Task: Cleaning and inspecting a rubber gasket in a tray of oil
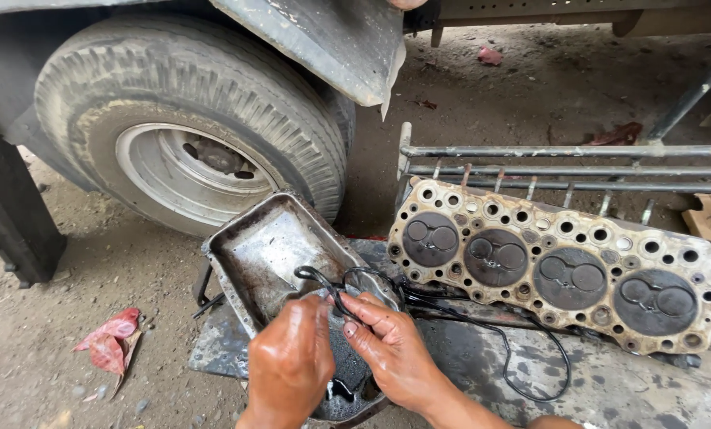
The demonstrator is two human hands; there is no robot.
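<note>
**Both hands pinch a thin black rubber seal over an oily pan**

We see the left hand and the right hand close together at the bottom of the view, knuckles nearly touching. Between them runs a thin black rubber seal, a narrow cord-like loop. The fingers of the left hand are closed narrow on the seal where it bunches into small loops just above the hands; the right hand's fingers are likewise pinched tight on the same bunch. From there the seal trails off to the right, curving across a stained metal plate on the ground and looping back toward the hands.

Directly under the hands sits a round, dark, oily part, mostly hidden by them; we cannot tell what it is. Just behind it lies a dented rectangular metal pan, tilted, with a greasy inner surface.

To the right of the hands, well apart from them, a cylinder head leans on its side, showing four round chambers and many small holes, its face rusty and crusted. Behind it stands a metal rack of bars. A vehicle wheel fills the upper left, on bare dirt ground, where a red rag lies.
</note>
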